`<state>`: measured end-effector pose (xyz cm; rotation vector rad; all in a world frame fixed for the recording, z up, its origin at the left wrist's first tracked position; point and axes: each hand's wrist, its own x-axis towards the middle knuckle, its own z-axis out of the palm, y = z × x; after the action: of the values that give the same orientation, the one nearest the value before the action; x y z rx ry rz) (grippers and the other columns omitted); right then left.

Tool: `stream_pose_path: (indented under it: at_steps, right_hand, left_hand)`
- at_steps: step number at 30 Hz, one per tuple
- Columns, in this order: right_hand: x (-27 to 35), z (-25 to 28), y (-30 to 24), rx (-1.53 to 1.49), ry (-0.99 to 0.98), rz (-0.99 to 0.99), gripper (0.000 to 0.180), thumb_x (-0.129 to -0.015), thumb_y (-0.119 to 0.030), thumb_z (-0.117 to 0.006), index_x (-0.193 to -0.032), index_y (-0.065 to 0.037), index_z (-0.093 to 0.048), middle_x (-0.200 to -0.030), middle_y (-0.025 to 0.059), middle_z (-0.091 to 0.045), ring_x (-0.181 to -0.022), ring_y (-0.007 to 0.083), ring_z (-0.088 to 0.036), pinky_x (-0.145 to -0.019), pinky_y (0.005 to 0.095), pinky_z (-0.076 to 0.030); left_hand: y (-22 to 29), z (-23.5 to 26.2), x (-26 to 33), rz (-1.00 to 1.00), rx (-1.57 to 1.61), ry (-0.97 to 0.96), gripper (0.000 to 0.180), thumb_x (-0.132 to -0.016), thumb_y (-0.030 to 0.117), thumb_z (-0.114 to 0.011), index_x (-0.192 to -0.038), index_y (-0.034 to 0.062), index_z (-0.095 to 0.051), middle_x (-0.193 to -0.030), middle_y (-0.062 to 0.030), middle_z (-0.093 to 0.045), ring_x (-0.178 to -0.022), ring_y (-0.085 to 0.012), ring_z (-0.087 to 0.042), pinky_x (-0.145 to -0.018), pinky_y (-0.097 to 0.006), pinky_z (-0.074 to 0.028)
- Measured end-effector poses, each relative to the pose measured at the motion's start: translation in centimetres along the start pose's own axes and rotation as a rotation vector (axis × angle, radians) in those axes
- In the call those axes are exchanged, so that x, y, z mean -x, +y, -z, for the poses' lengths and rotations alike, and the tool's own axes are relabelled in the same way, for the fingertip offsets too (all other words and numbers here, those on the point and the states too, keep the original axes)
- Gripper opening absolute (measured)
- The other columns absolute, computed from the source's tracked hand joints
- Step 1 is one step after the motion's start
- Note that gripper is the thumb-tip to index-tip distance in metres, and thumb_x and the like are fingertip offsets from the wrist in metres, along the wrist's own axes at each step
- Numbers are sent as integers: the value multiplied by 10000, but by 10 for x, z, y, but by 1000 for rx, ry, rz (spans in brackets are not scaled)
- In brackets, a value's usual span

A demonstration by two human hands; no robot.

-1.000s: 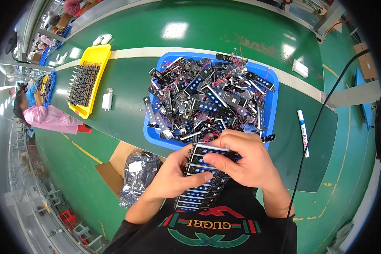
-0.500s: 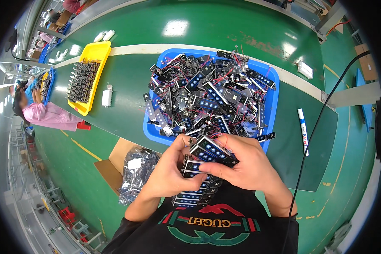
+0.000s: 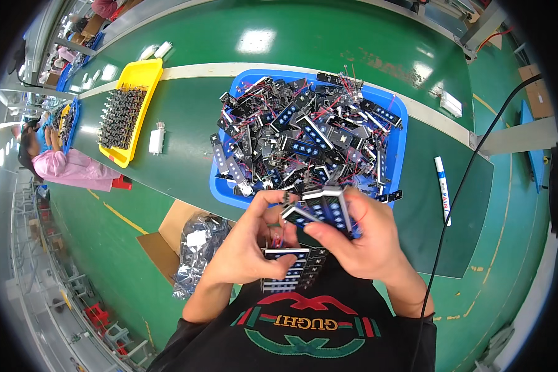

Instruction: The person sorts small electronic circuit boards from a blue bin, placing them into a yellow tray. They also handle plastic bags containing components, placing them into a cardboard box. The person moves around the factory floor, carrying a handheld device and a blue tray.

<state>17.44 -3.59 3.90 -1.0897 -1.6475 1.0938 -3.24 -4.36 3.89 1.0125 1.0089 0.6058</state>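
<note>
Both left fingers (image 3: 271, 267) and right fingers (image 3: 330, 239) grip black modules (image 3: 328, 209); a marker (image 3: 443, 190) bears lettering.

1. Surface (image 3: 186, 124): dark green, bordered on far side by pale strip (image 3: 198, 72).
2. Floor (image 3: 105, 254): green, yellow marking line (image 3: 116, 215).
3. Left: red stool (image 3: 97, 315); lit tube light (image 3: 3, 126).
4. Right: grey metal beam (image 3: 518, 140), cardboard boxes (image 3: 536, 96) nearby.
</note>
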Motion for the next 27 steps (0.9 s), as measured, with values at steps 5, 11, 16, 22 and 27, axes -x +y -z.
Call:
stream_pose_path:
  at_steps: [5,11,16,22,27]
  right_hand:
    - [-4,14,1,-3,-141,62,217,-806,-116,-738,-948,-19,-605,-785,102,-600,-665,265,-601,-583,349,-457]
    - [-19,34,-4,-146,95,-59,182,-831,-93,-721,-973,-23,-631,-745,16,-608,-664,95,-557,-589,247,-438]
    - [-42,58,9,276,415,-167,206,-860,-131,-677,-1013,1,-636,-730,61,-646,-604,93,-541,-553,266,-415]
    - [-22,69,35,586,651,-325,236,-858,-157,-648,-1028,5,-635,-747,153,-648,-612,268,-611,-588,360,-458]
    - [5,59,52,748,315,-261,384,-868,-225,-636,-1139,46,-603,-922,167,-579,-867,333,-536,-792,417,-442]
  left_hand:
    - [-9,11,6,-37,107,-61,645,-718,-121,-696,-1281,33,-422,-891,-40,-593,-812,-96,-575,-700,-229,-464]
    - [-37,24,19,41,329,-17,516,-754,-69,-722,-1212,13,-501,-857,-26,-585,-798,-89,-563,-721,-220,-448]
    - [-70,27,38,125,365,0,337,-738,9,-684,-1035,23,-525,-947,-31,-557,-862,-101,-544,-795,-255,-448]
    - [-77,37,48,123,440,-11,478,-648,-46,-586,-1111,12,-482,-999,-62,-553,-889,-133,-566,-815,-270,-462]
    - [-88,39,44,-22,586,-60,376,-815,-53,-651,-1149,12,-491,-1090,-96,-595,-987,-169,-608,-845,-313,-504]
